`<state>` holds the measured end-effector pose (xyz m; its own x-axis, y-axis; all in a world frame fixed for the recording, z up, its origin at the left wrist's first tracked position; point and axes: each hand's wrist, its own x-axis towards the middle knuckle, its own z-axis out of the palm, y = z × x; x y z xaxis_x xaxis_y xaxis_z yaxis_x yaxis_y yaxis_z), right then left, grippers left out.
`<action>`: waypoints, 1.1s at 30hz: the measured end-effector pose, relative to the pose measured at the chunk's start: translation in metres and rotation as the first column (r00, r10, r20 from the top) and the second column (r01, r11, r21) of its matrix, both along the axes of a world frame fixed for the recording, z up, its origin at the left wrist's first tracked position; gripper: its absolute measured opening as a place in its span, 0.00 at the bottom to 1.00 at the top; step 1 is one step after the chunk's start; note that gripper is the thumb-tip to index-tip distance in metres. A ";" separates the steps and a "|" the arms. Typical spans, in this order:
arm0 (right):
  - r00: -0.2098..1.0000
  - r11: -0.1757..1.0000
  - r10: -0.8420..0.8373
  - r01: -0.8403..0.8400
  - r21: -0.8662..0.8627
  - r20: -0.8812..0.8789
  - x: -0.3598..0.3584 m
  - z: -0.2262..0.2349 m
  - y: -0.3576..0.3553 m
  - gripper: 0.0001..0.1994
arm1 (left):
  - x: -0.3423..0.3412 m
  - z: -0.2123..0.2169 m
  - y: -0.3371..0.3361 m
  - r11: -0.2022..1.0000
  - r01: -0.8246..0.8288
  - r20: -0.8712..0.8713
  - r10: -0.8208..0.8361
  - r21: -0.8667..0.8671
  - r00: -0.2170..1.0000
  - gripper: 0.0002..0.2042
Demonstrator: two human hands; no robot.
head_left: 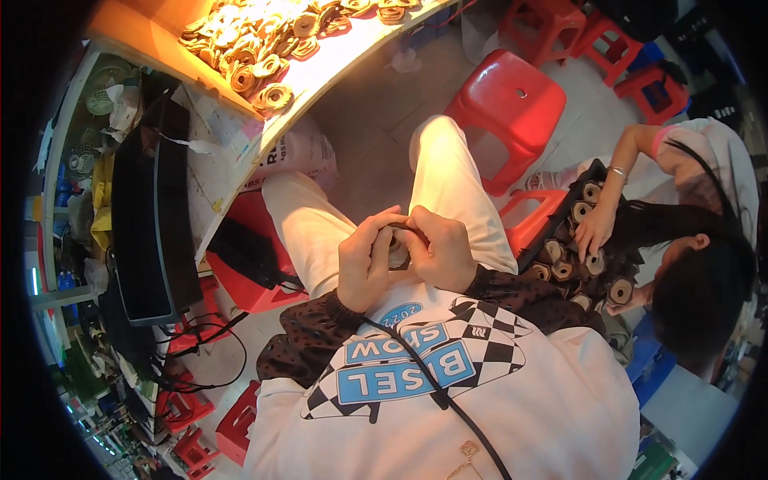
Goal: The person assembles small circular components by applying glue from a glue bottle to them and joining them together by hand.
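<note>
A person seen from above, seated, wears a white shirt (552, 392) whose chest print shows blue panels with white lettering, upside down from here, among black-and-white checks. A white sack (308, 156) beneath the counter (344, 58) carries bold dark lettering, partly hidden.

The left hand (366, 260) and right hand (442, 248) meet over the lap, fingers curled inward and thumbs close together, pinching one small coiled piece (398, 252) between them. It sits just above the shirt's hem; a dark brown edge shows, and the fingers hide the rest.

On the brightly lit counter lies a heap of tan and brown coils (256, 48), too many and too glaring to count; one coil (274, 98) lies nearest the corner of the wooden tray (148, 36).

One co-worker (712, 152) bends over at the right, a hand (596, 232) among at least six tan rolls (620, 290) with dark wrapping. One large red stool (520, 104) stands in front of the person's knees, with three smaller-looking red stools (544, 32) beyond it. One tall black panel (148, 216) stands at left.
</note>
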<state>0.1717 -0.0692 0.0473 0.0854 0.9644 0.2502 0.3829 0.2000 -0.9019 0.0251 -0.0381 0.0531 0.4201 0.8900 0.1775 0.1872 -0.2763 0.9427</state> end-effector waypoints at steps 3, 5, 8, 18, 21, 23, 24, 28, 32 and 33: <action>0.999 1.000 -0.007 0.007 0.008 0.043 -0.006 0.006 -0.005 0.07 | -0.007 0.008 -0.001 0.995 0.048 -0.005 -0.048 0.087 0.999 0.09; 0.998 1.000 0.011 -0.011 -0.001 0.068 -0.008 0.009 -0.007 0.06 | -0.010 0.005 -0.002 0.992 0.023 -0.008 -0.022 0.123 1.000 0.08; 0.992 1.000 0.027 -0.026 -0.008 0.123 -0.013 0.020 -0.005 0.06 | -0.011 0.006 -0.006 0.990 -0.047 0.027 0.044 0.134 0.999 0.08; 0.983 0.997 0.074 -0.071 -0.020 0.170 -0.019 0.021 0.016 0.05 | -0.010 0.004 0.001 0.967 -0.232 0.068 0.225 0.104 0.972 0.07; 0.988 0.994 0.099 -0.093 -0.063 0.117 -0.017 0.014 0.022 0.06 | -0.010 0.002 0.003 0.970 -0.227 0.023 0.226 0.091 0.974 0.07; 0.992 0.992 0.102 -0.096 -0.077 0.075 -0.016 0.013 0.024 0.06 | -0.011 0.007 0.010 0.974 -0.204 -0.016 0.206 0.095 0.978 0.08; 0.994 0.991 0.101 -0.097 -0.088 0.045 -0.015 0.012 0.026 0.07 | -0.012 0.011 0.011 0.986 -0.163 -0.004 0.163 0.017 0.987 0.10; 0.990 0.989 0.073 -0.088 -0.121 -0.118 -0.012 0.008 0.030 0.07 | -0.013 0.012 0.018 0.988 -0.065 0.042 0.072 -0.139 0.997 0.18; 0.991 0.982 0.059 -0.079 -0.171 -0.116 -0.011 -0.003 0.034 0.07 | -0.013 0.000 0.024 0.952 -0.025 0.104 0.059 -0.306 0.993 0.18; 0.993 0.981 0.052 -0.071 -0.183 -0.107 -0.011 -0.006 0.036 0.07 | -0.013 -0.002 0.026 0.940 -0.018 0.117 0.062 -0.342 0.991 0.18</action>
<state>0.1604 -0.0333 0.0409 0.0407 0.9974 0.0590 0.2796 0.0453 -0.9590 0.0125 -0.0117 0.0511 0.3771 0.9218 -0.0894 0.0665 0.0694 0.9954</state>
